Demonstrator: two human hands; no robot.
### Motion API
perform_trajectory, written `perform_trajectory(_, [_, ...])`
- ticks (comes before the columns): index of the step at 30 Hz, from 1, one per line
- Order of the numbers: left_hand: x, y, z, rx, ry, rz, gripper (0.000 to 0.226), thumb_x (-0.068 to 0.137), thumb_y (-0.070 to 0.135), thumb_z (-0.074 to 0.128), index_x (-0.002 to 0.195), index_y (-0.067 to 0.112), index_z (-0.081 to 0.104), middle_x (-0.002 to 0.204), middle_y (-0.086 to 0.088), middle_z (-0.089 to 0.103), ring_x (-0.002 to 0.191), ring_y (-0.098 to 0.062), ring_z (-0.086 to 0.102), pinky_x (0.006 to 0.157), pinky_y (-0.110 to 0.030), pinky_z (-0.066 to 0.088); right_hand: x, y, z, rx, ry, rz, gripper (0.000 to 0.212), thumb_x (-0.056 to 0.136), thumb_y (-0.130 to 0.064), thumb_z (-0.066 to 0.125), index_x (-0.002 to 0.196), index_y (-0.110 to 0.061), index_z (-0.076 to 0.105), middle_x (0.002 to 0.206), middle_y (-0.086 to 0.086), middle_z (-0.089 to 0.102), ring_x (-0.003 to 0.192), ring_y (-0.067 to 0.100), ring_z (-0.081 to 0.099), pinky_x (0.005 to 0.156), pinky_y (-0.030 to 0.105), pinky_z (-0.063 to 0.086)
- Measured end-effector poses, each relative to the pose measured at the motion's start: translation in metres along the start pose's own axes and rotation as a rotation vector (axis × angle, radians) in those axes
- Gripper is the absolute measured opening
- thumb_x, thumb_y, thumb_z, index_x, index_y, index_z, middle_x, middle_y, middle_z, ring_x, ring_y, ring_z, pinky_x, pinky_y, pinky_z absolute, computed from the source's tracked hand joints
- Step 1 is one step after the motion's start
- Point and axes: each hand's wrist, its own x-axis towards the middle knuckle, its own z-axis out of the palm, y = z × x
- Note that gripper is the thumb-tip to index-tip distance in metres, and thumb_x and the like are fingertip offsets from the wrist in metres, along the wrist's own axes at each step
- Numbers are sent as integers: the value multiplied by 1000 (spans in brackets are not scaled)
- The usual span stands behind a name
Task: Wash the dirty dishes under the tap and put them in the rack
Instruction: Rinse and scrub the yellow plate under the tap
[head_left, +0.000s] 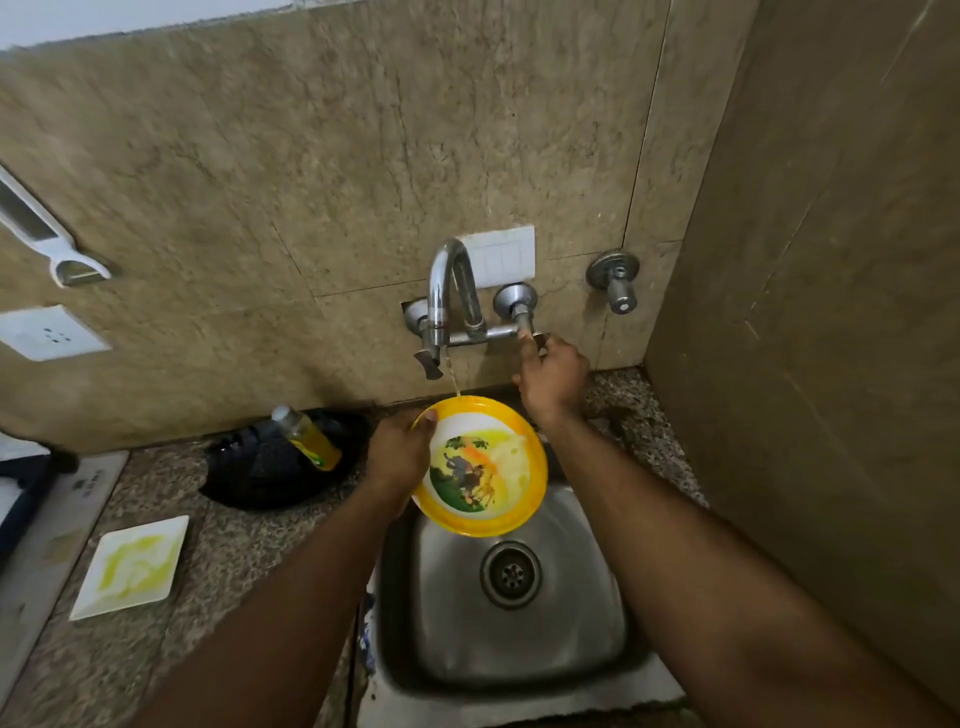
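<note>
My left hand (397, 449) grips the smeared yellow plate (480, 467) under a thin trickle while my right hand (550, 376) turns the tap handle (539, 340); the square plate (131, 566) waits unwashed on the tabletop (249, 561).

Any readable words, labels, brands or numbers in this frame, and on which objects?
None can be read.
Yellow soap bottle: label patch, too blurred.
Grey appliance at left edge: dark markings, too small to read.
Yellow-rimmed plate: a picture only, no text.
</note>
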Motion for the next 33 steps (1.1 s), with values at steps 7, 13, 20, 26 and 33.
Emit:
perform_trajectory(7, [-2, 9, -1, -15, 45, 42, 47, 91, 53, 53, 110, 18, 78, 103, -4, 77, 98, -27, 71, 93, -52, 57, 0, 5, 5, 28, 0, -8, 62, 90, -71, 37, 84, -18, 68, 72, 6, 71, 64, 31, 71, 59, 46, 58])
perform_trajectory(13, [-4, 7, -5, 16, 58, 63, 48, 94, 52, 50, 115, 18, 77, 104, -4, 77, 97, -26, 71, 92, -52, 58, 1, 9, 9, 74, -12, 28, 45, 90, -68, 43, 89, -29, 64, 65, 0, 69, 60, 26, 71, 57, 51, 59])
perform_trajectory(20, [-6, 4, -9, 20, 94, 78, 52, 91, 55, 49, 112, 17, 77, 104, -4, 77, 97, -27, 71, 93, -52, 57, -39, -2, -5, 16, -327, 172, 55, 88, -66, 58, 80, -13, 71, 82, 5, 73, 82, 26, 67, 79, 35, 55])
perform_trajectory(26, [-5, 0, -18, 145, 112, 101, 54, 88, 57, 50, 105, 14, 79, 99, -9, 78, 95, -32, 71, 89, -47, 58, -56, 9, 7, 67, -630, 114, 51, 95, -45, 68, 55, -15, 55, 56, -1, 50, 60, 17, 49, 64, 32, 40])
perform_trajectory(33, [-7, 2, -30, 158, 241, 87, 51, 93, 52, 48, 101, 10, 76, 97, -14, 76, 96, -40, 68, 87, -49, 56, -66, 8, 6, 516, -749, 434, 22, 99, -1, 56, 108, -8, 74, 102, 15, 75, 86, 26, 69, 85, 47, 58])
